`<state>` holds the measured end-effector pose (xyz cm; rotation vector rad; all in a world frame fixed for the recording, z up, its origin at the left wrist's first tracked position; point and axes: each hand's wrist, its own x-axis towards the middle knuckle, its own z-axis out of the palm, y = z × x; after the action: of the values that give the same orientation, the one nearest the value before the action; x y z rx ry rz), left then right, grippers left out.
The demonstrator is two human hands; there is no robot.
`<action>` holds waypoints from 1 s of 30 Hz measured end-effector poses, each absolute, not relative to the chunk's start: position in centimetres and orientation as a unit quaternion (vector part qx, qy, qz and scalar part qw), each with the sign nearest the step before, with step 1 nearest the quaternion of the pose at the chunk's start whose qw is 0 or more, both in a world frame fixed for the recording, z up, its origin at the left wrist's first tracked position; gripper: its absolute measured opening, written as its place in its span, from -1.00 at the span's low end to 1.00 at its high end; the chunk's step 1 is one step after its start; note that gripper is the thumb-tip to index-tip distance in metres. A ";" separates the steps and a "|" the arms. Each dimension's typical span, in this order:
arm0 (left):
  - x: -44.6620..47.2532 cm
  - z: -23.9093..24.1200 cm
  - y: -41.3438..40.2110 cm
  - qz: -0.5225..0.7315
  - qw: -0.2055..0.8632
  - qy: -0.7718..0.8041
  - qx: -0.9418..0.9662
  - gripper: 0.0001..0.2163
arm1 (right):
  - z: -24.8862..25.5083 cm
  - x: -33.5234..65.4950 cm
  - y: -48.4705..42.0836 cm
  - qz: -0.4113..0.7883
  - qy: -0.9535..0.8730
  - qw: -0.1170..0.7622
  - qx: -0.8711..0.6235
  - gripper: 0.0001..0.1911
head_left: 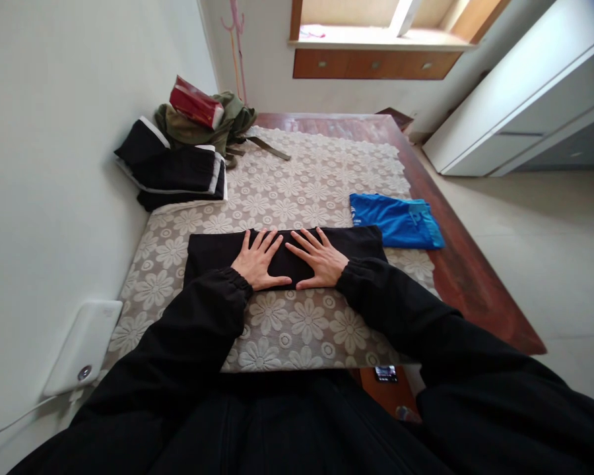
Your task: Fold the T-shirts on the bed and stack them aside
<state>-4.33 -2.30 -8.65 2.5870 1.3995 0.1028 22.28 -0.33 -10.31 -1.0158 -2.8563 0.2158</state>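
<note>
A black garment, folded into a long flat strip, lies crosswise on the flowered lace tablecloth. On its left half my left hand rests flat with the fingers spread. My right hand presses on it just right of the middle, fingers also spread, its thumb close to the left thumb. Neither hand grips anything. Beyond the strip's right end is a folded blue garment, with a small gap or slight contact that I cannot tell apart.
Folded black and white clothes are stacked at the left wall. Behind them an olive backpack carries a red packet. The table's brown wooden edge runs down the right. A white device hangs on the wall at lower left.
</note>
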 end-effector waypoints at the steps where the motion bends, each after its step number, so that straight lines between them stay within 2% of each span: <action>1: -4.3 -8.7 -2.3 0.036 0.100 0.473 0.875 0.08 | -10.3 22.3 -0.3 0.072 -0.939 0.052 -0.333 0.25; 7: -4.4 -8.7 -2.2 0.047 0.111 0.474 0.872 0.03 | -10.3 22.3 -0.3 0.075 -0.938 0.040 -0.336 0.23; 14: -8.9 -8.4 -3.3 0.050 0.092 0.533 0.840 -0.26 | -9.6 22.1 -0.5 0.080 -0.933 0.025 -0.349 0.22; 17: -12.5 -8.7 -4.5 0.063 0.071 0.584 0.806 -0.32 | -9.7 22.1 -0.5 0.082 -0.933 0.031 -0.348 0.21; 19: -14.8 -9.1 -5.4 0.071 0.058 0.635 0.767 -0.30 | -9.8 22.2 -0.5 0.083 -0.934 0.037 -0.346 0.21; 24: -18.3 -10.6 -7.4 0.122 0.039 0.757 0.641 -0.05 | -10.0 22.3 -0.4 0.086 -0.934 0.046 -0.343 0.20; 30: -19.1 -10.8 -9.1 0.106 0.029 0.779 0.618 -0.14 | -9.5 22.1 -0.5 0.086 -0.933 0.032 -0.348 0.20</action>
<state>-19.10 -9.08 -10.79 1.9056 2.4022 0.3268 22.12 -0.48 -9.54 -1.0710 -2.8725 0.2646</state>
